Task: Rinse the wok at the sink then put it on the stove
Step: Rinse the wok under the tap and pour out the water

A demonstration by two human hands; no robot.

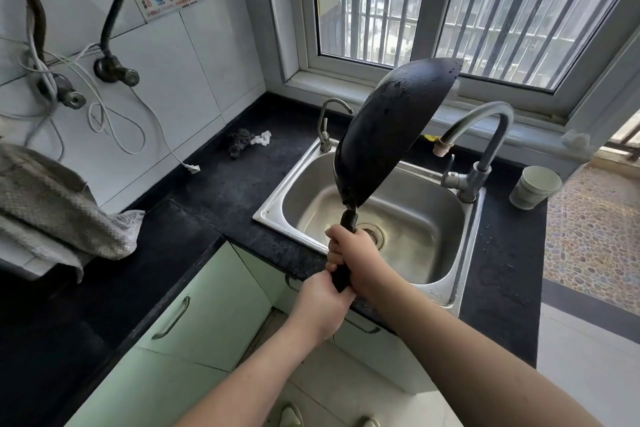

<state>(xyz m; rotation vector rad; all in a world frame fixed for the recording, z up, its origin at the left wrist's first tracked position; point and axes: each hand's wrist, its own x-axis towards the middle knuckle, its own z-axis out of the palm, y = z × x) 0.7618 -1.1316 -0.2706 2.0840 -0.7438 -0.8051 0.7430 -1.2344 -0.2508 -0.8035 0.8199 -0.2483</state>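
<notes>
Both hands grip the handle of the black wok [391, 135]: the right hand [356, 258] wrapped around it higher up, the left hand [320, 305] curled round its end. The wok is held tilted on edge above the steel sink [408, 218], its wet underside facing the camera; the inside is hidden. The tall faucet [485, 139] stands just beside it on the right, a smaller tap [329, 125] on the left. A scouring pad [239, 142] lies on the black counter [221, 184]; a white cup [533, 187] stands near the faucet.
</notes>
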